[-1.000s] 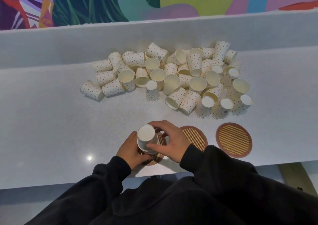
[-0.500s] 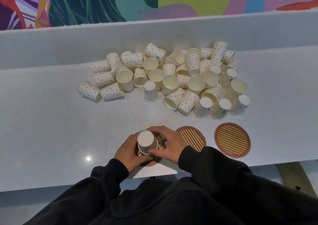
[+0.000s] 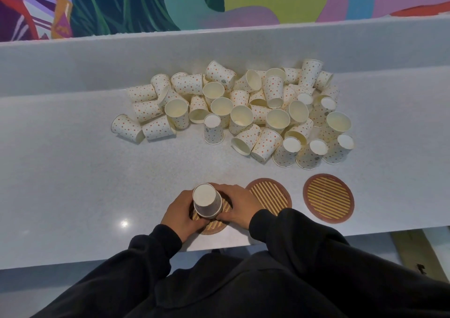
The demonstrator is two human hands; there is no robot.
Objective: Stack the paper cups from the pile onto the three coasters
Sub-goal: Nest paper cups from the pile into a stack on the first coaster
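An upside-down paper cup (image 3: 207,200) with dots stands on the left coaster (image 3: 214,225), a round striped mat near the counter's front edge. My left hand (image 3: 179,214) grips the cup from the left and my right hand (image 3: 237,207) grips it from the right. Both hands cover much of that coaster. The middle coaster (image 3: 270,194) lies just right of my right hand, partly under my wrist. Further right lies the right coaster (image 3: 328,198), bare. The pile of paper cups (image 3: 243,113) is spread across the back of the counter, some lying, some upside down.
The grey counter (image 3: 73,183) has a raised ledge (image 3: 97,57) behind the pile, below a colourful mural. The front edge runs just under my black sleeves (image 3: 292,232). A lone upside-down cup (image 3: 213,132) stands at the pile's near side.
Both hands have lowered the upside-down cup a little onto the left coaster and shifted their grip lower on its sides. The pile and the other two coasters are unchanged.
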